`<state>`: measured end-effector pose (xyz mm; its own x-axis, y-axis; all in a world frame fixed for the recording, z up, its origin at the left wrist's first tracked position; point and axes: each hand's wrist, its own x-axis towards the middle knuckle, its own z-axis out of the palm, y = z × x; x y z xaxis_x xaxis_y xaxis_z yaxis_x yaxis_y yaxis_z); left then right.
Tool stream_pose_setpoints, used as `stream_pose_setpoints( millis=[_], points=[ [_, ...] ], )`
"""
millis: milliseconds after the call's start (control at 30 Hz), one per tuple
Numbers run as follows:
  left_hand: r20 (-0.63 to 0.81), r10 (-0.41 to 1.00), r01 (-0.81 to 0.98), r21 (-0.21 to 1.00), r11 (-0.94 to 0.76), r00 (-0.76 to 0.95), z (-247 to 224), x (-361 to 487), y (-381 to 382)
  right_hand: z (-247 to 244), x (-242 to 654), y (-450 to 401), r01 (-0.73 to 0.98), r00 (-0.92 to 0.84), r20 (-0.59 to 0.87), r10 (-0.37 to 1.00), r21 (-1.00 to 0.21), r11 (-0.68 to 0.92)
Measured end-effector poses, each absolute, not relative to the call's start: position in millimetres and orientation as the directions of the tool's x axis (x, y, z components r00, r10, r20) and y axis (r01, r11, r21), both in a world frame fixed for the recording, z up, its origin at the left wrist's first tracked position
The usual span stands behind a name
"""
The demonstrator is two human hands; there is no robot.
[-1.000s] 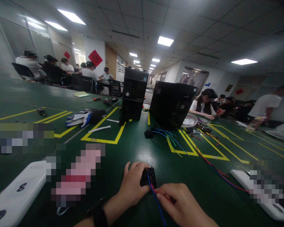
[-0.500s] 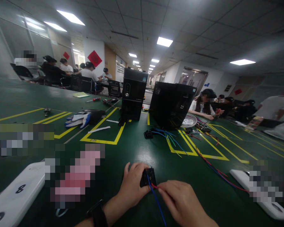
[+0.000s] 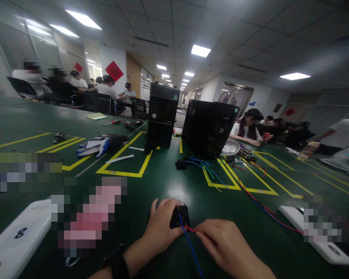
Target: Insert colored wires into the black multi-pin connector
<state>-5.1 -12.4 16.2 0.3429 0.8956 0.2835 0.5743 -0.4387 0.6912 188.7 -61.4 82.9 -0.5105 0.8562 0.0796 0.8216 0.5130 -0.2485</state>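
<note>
Low in the middle of the head view, my left hand (image 3: 162, 221) is closed round a small black block (image 3: 184, 215) with terminals, held just over the green table. A blue wire (image 3: 193, 248) runs from the block's face down toward the lower edge. Beside it a red wire (image 3: 190, 228) comes out of the block. My right hand (image 3: 221, 240) pinches that red wire between thumb and forefinger, a little to the right of the block. Whether the wire ends are fastened inside cannot be seen.
Ahead lie another black block (image 3: 180, 164) and loose blue and green wires (image 3: 206, 166). Two black computer cases (image 3: 163, 116) stand beyond. A glove (image 3: 94, 147) lies left; white devices (image 3: 20, 232) flank me. A white basket (image 3: 230, 148) sits right. Other people sit at the tables.
The view has shifted slightly. My right hand sits a little further from the block, with more red wire showing between them. My left hand keeps its hold.
</note>
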Motion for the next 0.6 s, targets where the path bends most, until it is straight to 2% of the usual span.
stream_pose_setpoints(
  millis=[133,367,600],
  points=[
    [0.287,0.892,0.577,0.684,-0.447,0.350,15.8,-5.6,-12.6,77.8,186.6,-61.7,0.814,-0.490,0.140,0.860,-0.279,0.509],
    [0.282,0.894,0.572,0.692,-0.440,0.347,17.6,-3.7,-12.7,70.1,175.1,-66.9,0.729,-0.511,0.202,0.836,-0.414,0.545],
    [0.277,0.899,0.578,0.692,-0.432,0.340,17.0,-4.0,-13.9,80.6,176.5,-68.7,0.762,-0.594,0.030,0.804,-0.298,0.574]
  ],
)
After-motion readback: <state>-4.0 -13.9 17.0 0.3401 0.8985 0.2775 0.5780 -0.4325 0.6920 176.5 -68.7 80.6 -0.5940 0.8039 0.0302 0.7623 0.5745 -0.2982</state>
